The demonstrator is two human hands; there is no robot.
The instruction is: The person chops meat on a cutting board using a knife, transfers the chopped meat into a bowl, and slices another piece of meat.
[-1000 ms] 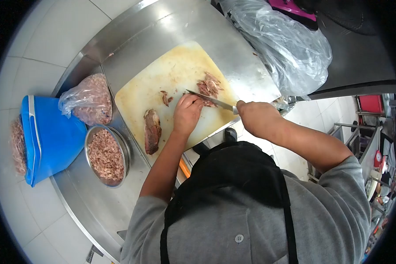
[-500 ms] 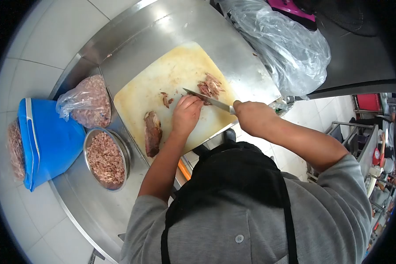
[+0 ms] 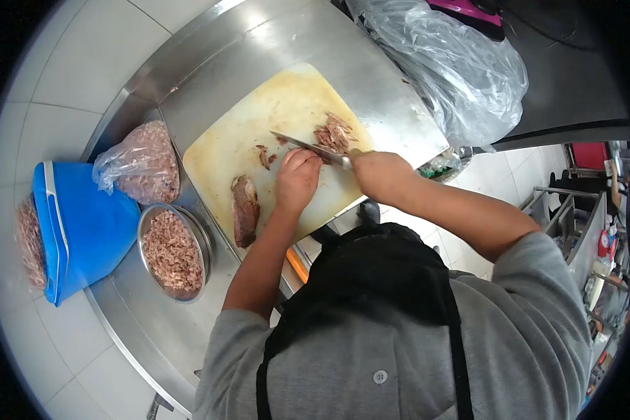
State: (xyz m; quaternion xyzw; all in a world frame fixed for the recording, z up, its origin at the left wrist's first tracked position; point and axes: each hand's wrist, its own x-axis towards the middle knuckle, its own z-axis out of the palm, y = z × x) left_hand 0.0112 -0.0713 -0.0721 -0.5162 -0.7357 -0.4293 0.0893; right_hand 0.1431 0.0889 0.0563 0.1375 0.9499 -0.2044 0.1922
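Observation:
My right hand point(image 3: 381, 175) grips a kitchen knife point(image 3: 308, 146) by its handle, and the blade points left across the cutting board point(image 3: 248, 115). Against the blade's near side, my left hand point(image 3: 297, 182) is closed with curled fingers, pressing down on a piece of meat that they mostly hide. Just beyond the knife lies a pile of sliced meat strips point(image 3: 334, 131). Smaller meat scraps point(image 3: 265, 157) are left of the blade. A long chunk of browned meat point(image 3: 245, 212) rests on the board to the left of my left forearm.
On the steel counter point(image 3: 217, 73), a metal bowl of chopped meat point(image 3: 171, 252) stands left of the board. Beside it are a plastic bag of chopped meat point(image 3: 150, 161) and a blue bag point(image 3: 91, 224). A big clear plastic bag point(image 3: 448, 70) lies at the upper right.
The knife has slid to the left, its tip now farther past my left fingers. My right hand has come closer to my left hand, which stays nearly in place.

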